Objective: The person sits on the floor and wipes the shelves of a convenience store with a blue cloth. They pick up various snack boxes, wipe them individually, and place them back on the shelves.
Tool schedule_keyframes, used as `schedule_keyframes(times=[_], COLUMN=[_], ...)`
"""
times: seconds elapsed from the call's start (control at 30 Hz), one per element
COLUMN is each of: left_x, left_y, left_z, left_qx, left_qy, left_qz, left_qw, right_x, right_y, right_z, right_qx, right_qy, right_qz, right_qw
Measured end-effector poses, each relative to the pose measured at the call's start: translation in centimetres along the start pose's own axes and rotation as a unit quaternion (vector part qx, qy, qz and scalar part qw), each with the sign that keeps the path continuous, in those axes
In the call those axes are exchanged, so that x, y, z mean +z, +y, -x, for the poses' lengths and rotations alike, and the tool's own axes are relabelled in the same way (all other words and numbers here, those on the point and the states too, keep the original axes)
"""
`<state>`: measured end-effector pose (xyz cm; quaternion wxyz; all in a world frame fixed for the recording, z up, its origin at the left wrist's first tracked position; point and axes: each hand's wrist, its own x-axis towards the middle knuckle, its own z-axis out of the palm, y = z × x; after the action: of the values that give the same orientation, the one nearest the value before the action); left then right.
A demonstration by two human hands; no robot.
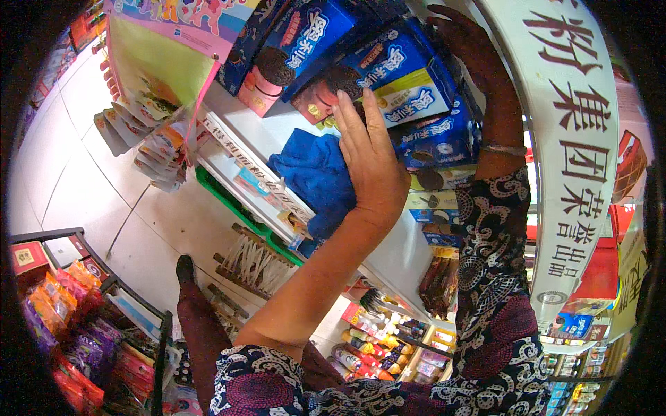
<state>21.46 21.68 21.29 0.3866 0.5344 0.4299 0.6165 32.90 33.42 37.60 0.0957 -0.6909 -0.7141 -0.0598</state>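
Note:
Blue Oreo biscuit boxes [385,57] stand and lie stacked on a white shelf [400,265]. My left hand [367,145] reaches across the shelf with its fingers extended against the front of the stack, near a pink-and-blue box end [317,101]. In shadow, my right hand [463,36] reaches up the far side of the stack, its fingers spread by the box edge; its palm contact is hidden. A crumpled blue cloth [312,166] lies on the shelf beside and partly under my left hand and wrist. A green-and-white box [416,99] is among the blue ones.
A curved white header panel [567,156] with printed writing borders the right. Hanging snack packets [161,151] and a cartoon-printed sheet [177,47] are at the left. Below are a slatted wooden rack [255,260], bottles [359,359] and a black-framed rack of bagged sweets [93,333].

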Motion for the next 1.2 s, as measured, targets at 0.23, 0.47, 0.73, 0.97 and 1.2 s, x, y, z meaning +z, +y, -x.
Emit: schedule_keyframes(times=[0.23,0.47,0.73,0.97,1.2], left_x=[-0.5,-3.4,-12.9,-16.6,-12.8], left_y=[-0.3,-0.6,4.0,3.5,-2.8], left_z=[-0.3,-0.3,2.4,0.9,-4.2], left_qx=[0.007,0.063,-0.070,-0.147,-0.054], left_qy=[-0.018,0.032,0.084,0.018,0.002], left_qz=[0.017,0.029,0.297,0.233,0.039], left_qw=[1.000,0.997,0.949,0.961,0.998], right_x=[-0.5,-0.6,-0.5,1.8,3.7], right_y=[0.5,0.7,0.4,-0.5,-4.7], right_z=[1.6,4.8,11.0,13.0,18.9], right_qx=[0.006,0.010,0.050,0.070,0.123], right_qy=[0.048,0.116,0.178,0.240,0.339], right_qz=[0.010,0.024,0.044,0.051,0.095], right_qw=[0.999,0.993,0.982,0.967,0.928])
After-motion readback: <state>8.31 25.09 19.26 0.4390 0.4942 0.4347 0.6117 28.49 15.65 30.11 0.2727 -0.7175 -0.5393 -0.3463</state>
